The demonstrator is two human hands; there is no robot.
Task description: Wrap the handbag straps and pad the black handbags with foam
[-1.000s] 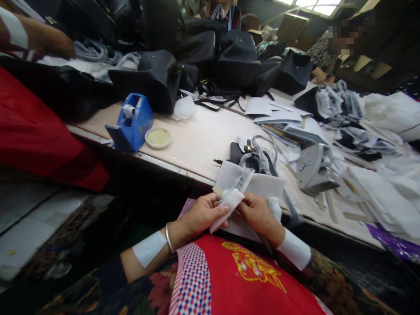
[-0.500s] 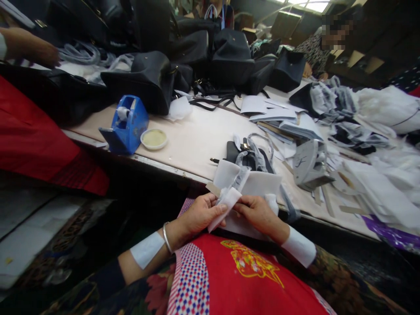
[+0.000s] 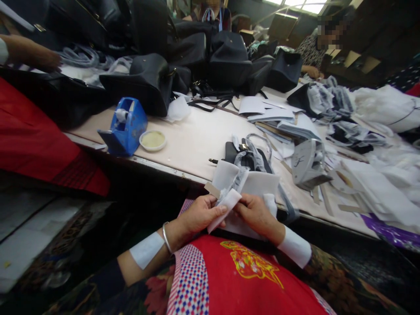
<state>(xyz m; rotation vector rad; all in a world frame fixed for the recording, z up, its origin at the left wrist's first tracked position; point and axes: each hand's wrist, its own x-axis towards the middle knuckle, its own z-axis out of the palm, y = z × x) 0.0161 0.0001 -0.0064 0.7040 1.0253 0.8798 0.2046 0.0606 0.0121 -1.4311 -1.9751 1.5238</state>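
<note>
On the left of the pale worktable [image 3: 193, 144], a blue tape dispenser [image 3: 134, 131] stands at the near edge, just beside a shallow white dish [image 3: 155, 150] of pale yellow paste [image 3: 152, 139]. Farther back, black handbags [image 3: 141, 83] crowd the left and middle, with black straps [image 3: 205, 106] lying before them. Right of centre lie stacked white sheets [image 3: 272, 114]; nearer, a grey tape dispenser [image 3: 301, 166]. Purple plastic [image 3: 389, 232] hangs over the near right edge, and a window [image 3: 308, 5] shows far off.

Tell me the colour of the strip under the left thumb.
The strip is white, seen best in the head view.
</note>
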